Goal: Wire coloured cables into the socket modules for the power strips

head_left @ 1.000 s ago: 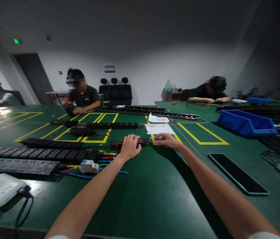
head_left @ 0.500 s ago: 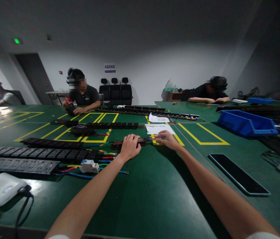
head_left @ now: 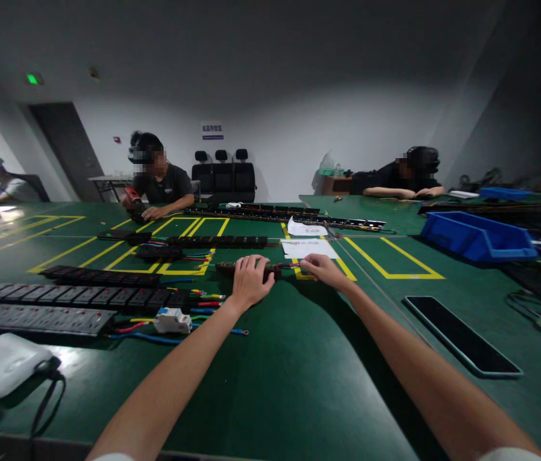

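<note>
Nearest on the green tabletop [head_left: 251, 390], a white device [head_left: 4, 365] lies at left and a phone [head_left: 462, 335] at right. Beyond the device, a grey socket strip [head_left: 34, 320] sits beside a white block [head_left: 172, 321]. Farther on, at centre, the left hand [head_left: 251, 282] is clasped over a short dark strip [head_left: 225, 269] lying on the tabletop, while the right hand [head_left: 322, 269] pinches thin wires [head_left: 292, 264] at the strip's right end. Paper sheets [head_left: 309, 248] lie just behind; across the tabletop, a co-worker [head_left: 169, 182] leans in.

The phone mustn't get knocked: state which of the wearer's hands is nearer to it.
Right. The right hand, at the wires, is beyond the phone and to its left; the left hand, over the dark strip, is farther left.
</note>
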A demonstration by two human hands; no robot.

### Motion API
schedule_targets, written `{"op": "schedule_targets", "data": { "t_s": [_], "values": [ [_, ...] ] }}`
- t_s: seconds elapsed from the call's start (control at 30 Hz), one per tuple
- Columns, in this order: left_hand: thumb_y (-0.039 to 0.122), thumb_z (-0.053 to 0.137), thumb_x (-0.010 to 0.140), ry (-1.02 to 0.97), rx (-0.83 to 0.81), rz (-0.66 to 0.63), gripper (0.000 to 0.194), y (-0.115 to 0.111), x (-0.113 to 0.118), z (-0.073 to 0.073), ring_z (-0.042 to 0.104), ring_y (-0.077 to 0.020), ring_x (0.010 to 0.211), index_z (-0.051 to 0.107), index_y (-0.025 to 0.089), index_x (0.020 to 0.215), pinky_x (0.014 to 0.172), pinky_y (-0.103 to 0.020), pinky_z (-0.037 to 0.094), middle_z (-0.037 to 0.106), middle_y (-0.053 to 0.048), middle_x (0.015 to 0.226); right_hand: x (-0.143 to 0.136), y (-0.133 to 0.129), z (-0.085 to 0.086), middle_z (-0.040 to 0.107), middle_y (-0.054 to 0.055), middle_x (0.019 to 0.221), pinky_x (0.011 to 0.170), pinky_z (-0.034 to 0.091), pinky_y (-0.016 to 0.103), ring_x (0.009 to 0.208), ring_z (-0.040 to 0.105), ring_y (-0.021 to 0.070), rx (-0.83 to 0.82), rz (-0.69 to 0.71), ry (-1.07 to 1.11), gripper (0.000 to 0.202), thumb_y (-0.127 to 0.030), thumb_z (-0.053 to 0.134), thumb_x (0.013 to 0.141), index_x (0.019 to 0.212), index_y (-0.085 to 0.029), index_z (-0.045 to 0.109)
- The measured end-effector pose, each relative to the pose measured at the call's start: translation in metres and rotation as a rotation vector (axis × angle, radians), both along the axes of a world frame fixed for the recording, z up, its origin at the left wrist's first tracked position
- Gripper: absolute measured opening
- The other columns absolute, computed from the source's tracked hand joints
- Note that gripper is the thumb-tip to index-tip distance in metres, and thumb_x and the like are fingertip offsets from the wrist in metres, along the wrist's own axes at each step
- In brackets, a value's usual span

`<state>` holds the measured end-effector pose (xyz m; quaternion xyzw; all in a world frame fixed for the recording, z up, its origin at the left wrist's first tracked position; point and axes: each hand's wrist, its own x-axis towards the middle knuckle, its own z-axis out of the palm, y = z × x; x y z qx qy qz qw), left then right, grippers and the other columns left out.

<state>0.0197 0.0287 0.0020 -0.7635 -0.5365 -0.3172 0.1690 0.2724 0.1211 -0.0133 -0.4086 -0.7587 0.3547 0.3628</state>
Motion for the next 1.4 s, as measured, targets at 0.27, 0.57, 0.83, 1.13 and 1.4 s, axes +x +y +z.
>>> {"op": "schedule_targets", "data": {
  "t_s": [0.27,0.57,0.83,1.13,1.4],
  "values": [
    [0.03,0.057,0.09,-0.014,0.042,0.098,0.038,0.002,0.0,-0.002,0.051,-0.0289,0.125,0.057,0.02,0.127,0.113,-0.048,0.032,0.058,-0.013,0.132,-0.006,0.0,-0.003,0.053,-0.004,0.058,0.041,0.042,0.022,0.046,0.049,0.011,-0.053,-0.084,0.001,0.048,-0.064,0.059,0.083,0.088,-0.017,0.061],
    [0.039,0.057,0.09,0.061,-0.085,0.029,0.053,0.009,-0.004,-0.011,0.047,-0.0283,0.134,0.053,0.017,0.138,0.115,-0.047,0.032,0.055,-0.013,0.142,-0.008,-0.002,0.0,0.047,-0.006,0.045,0.035,0.03,0.017,0.037,0.039,0.0063,-0.327,-0.163,-0.045,0.032,-0.044,0.065,0.088,0.079,-0.014,0.065],
    [0.042,0.052,0.094,0.088,-0.133,0.064,0.057,0.012,-0.005,-0.015,0.043,-0.0276,0.139,0.047,0.019,0.146,0.119,-0.047,0.027,0.051,-0.013,0.149,-0.018,-0.004,0.007,0.055,-0.003,0.053,0.033,0.025,0.015,0.037,0.035,0.0036,-0.52,-0.266,0.068,0.017,-0.027,0.061,0.092,0.085,-0.013,0.067],
    [0.035,0.051,0.094,0.088,-0.135,0.104,0.048,0.012,-0.005,-0.017,0.044,-0.0274,0.138,0.054,0.021,0.14,0.117,-0.048,0.03,0.054,-0.01,0.146,-0.014,0.007,-0.008,0.067,0.002,0.064,0.041,0.035,0.018,0.045,0.051,0.0084,-0.283,-0.304,-0.207,0.024,-0.035,0.066,0.088,0.097,-0.014,0.07],
    [0.034,0.053,0.092,0.088,-0.137,0.09,0.044,0.009,-0.004,-0.013,0.048,-0.0277,0.13,0.058,0.021,0.134,0.116,-0.05,0.029,0.058,-0.01,0.139,-0.019,-0.002,-0.003,0.076,0.007,0.098,0.07,0.045,0.026,0.091,0.068,0.0238,0.089,-0.247,-0.564,0.031,-0.047,0.063,0.089,0.106,-0.025,0.076]
  ]
}}
